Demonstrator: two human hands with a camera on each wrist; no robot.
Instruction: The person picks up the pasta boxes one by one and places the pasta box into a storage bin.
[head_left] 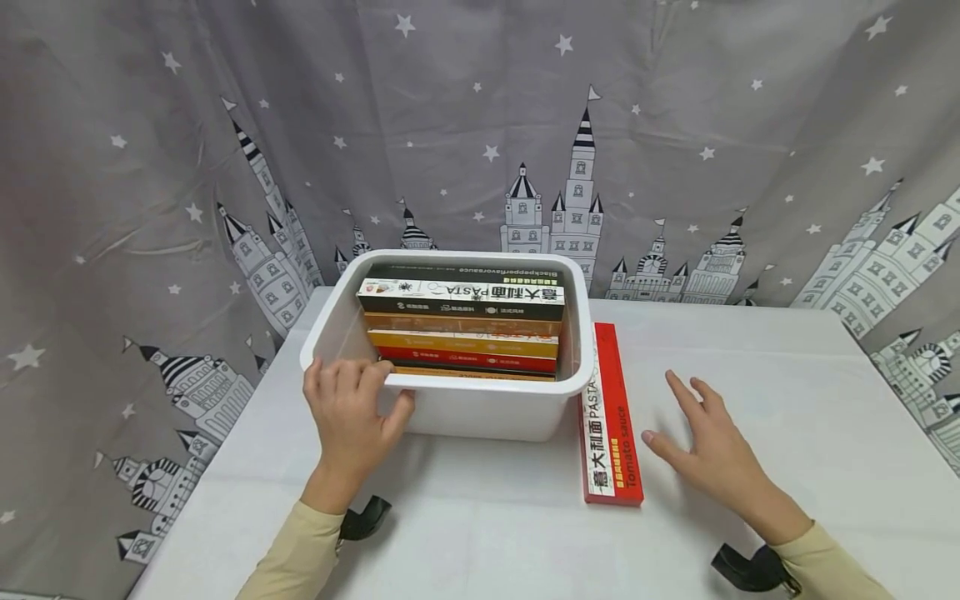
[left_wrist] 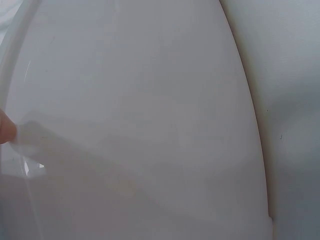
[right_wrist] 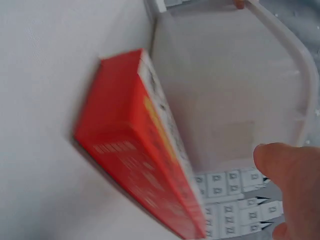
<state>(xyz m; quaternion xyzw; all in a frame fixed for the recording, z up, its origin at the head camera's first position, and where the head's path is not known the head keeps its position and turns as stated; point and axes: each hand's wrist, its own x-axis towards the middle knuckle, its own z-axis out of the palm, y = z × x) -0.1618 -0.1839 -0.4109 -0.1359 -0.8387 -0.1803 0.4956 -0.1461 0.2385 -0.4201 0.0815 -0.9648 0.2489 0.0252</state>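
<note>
A white plastic bin (head_left: 480, 410) stands on the table, holding a stack of pasta boxes (head_left: 465, 343) in black, brown, yellow and red. My left hand (head_left: 351, 410) grips the bin's front rim near its left corner, fingers over the edge and thumb against the outer wall. That thumb (left_wrist: 7, 129) shows at the left wrist view's edge. A red and white tomato sauce pasta box (head_left: 613, 417) lies along the bin's right side. Just right of this box, my right hand (head_left: 708, 442) has its fingers spread and holds nothing. In the right wrist view, the red box (right_wrist: 137, 135) is slightly blurred.
The white table (head_left: 495, 525) extends in front of the bin and to its right. Behind it hangs a grey curtain (head_left: 450, 108) printed with castles and stars. Black straps (head_left: 365, 518) sit at both wrists.
</note>
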